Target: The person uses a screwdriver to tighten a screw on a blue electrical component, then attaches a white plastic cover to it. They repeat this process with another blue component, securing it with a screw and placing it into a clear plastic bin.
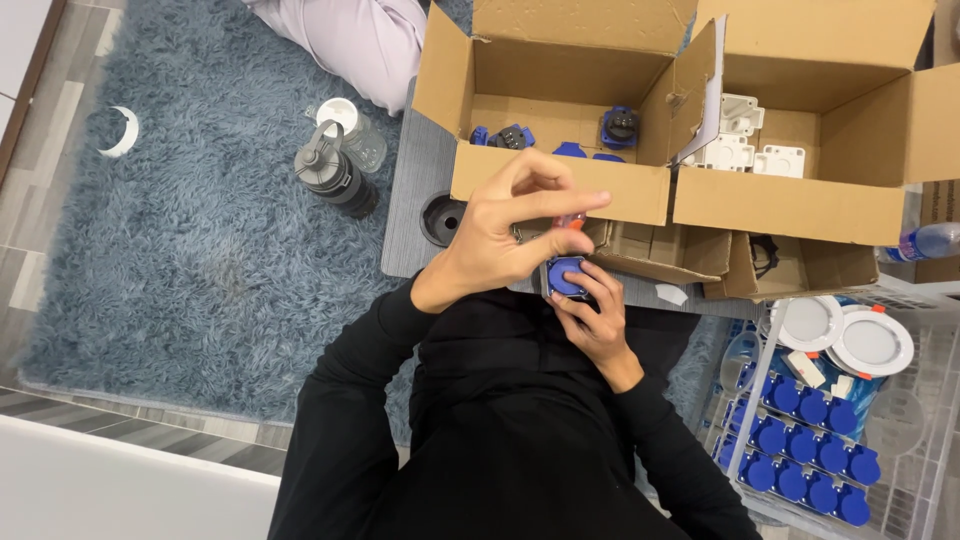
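The right hand point(598, 318) holds a blue round part point(563, 276) tight at the desk's point(410, 215) near edge, keeping it steady. The left hand point(505, 232) pinches a small orange piece point(571, 221) just above it.

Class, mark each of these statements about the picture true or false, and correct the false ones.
1. The right hand holds a small blue part. True.
2. The left hand rests flat on the rug. False: it is raised above the blue part, its fingers pinched together at something small with a bit of orange.
3. The left cardboard box holds white parts. False: blue and black parts lie in it; the white parts are in the right box.
4. Two bottles lie on the blue rug. True.
5. Rows of blue parts fill a clear crate at the lower right. True.
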